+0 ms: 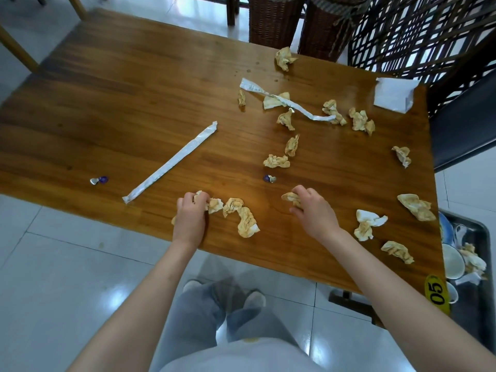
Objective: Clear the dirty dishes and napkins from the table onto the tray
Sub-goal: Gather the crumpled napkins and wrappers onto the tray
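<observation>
Left hand (190, 210) grips a stained napkin (214, 205) at the table (107, 103) edge; right hand (311, 208) pinches another crumpled napkin (290, 197); the tray (477, 232) sits far right.

Yellow oval tag (437, 294) at the near right corner of the desk (134, 103), bearing the black number "05", seen turned sideways. The print on the paper wrappers is too small to read.
</observation>
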{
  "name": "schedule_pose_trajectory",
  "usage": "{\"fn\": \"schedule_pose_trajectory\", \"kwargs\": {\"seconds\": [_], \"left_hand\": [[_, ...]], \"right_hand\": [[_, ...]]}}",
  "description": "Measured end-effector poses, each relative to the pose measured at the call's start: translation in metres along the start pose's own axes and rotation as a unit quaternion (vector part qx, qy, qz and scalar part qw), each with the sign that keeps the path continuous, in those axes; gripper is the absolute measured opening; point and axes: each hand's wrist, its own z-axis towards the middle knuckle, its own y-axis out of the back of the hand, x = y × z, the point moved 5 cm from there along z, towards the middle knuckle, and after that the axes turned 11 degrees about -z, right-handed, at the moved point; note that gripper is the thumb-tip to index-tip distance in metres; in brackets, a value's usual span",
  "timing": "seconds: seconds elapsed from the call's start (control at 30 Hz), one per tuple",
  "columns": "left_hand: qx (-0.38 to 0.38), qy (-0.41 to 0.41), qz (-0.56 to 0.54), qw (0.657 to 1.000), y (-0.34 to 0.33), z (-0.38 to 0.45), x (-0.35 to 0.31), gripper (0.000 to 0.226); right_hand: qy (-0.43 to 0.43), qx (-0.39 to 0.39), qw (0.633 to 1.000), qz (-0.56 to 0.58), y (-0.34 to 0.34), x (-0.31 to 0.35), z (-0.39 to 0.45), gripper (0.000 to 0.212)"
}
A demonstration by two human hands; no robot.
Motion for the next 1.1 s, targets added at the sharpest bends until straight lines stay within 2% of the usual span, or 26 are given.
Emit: {"fn": "schedule_pose_trajectory", "kwargs": {"seconds": [0.27, 0.5, 0.7, 0.87, 1.1], "left_hand": [[-0.057, -0.010, -0.055, 0.997, 0.021, 0.021, -0.010, 0.026], [-0.049, 0.000, -0.063, 0.997, 0.024, 0.025, -0.008, 0.022], [-0.038, 0.001, -0.043, 0.998, 0.030, 0.025, -0.006, 0.020], [-0.038, 0.002, -0.045, 0.998, 0.034, 0.024, -0.006, 0.019], [-0.032, 0.016, -0.032, 0.999, 0.029, 0.025, -0.004, 0.019]], "right_hand": [[0.036, 0.025, 0.999, 0.026, -0.014, 0.033, 0.001, 0.033], [0.143, 0.070, 0.986, 0.053, -0.040, 0.090, -0.004, 0.041], [0.206, 0.113, 0.972, -0.006, -0.060, 0.117, -0.001, 0.044], [0.221, 0.073, 0.969, -0.081, -0.066, 0.118, 0.001, 0.062], [0.228, 0.027, 0.968, -0.105, -0.061, 0.108, 0.001, 0.053]]}}
